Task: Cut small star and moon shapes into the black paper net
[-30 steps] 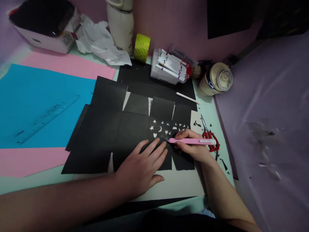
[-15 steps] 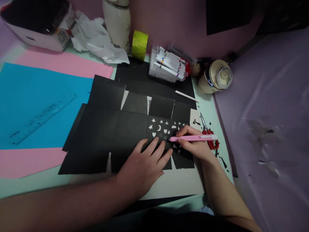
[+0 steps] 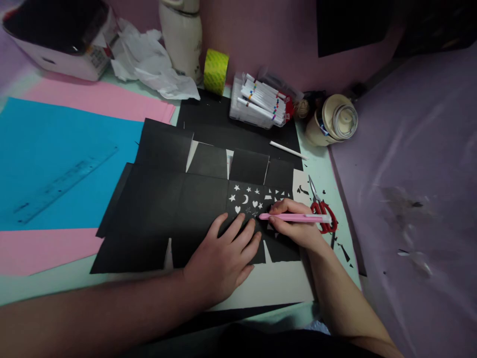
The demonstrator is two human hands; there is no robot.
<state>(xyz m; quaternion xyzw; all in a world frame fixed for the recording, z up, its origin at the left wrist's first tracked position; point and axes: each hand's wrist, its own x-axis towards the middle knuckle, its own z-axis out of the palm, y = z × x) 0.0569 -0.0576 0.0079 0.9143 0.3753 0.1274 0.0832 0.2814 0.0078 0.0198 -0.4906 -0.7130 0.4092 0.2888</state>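
My left hand lies with its fingers spread on a large black card, which is creased into panels with notched flaps. Between the thumb and fingers of my right hand is a slim pink craft knife, held nearly level. Its tip points left and meets the card beside a faintly outlined star. White star, heart and moon cut-outs fill the panel just above my left fingertips. More small cut shapes show on the neighbouring panel, partly covered by my right hand.
Red-handled scissors and black paper scraps lie right of the card. A white pencil-like stick, a box of markers and yellow tape are behind it. A clear ruler rests on blue paper at left.
The craft knife's tip has shifted slightly left and down with my right hand. My left hand keeps its place on the card, its fingers a little closer together.
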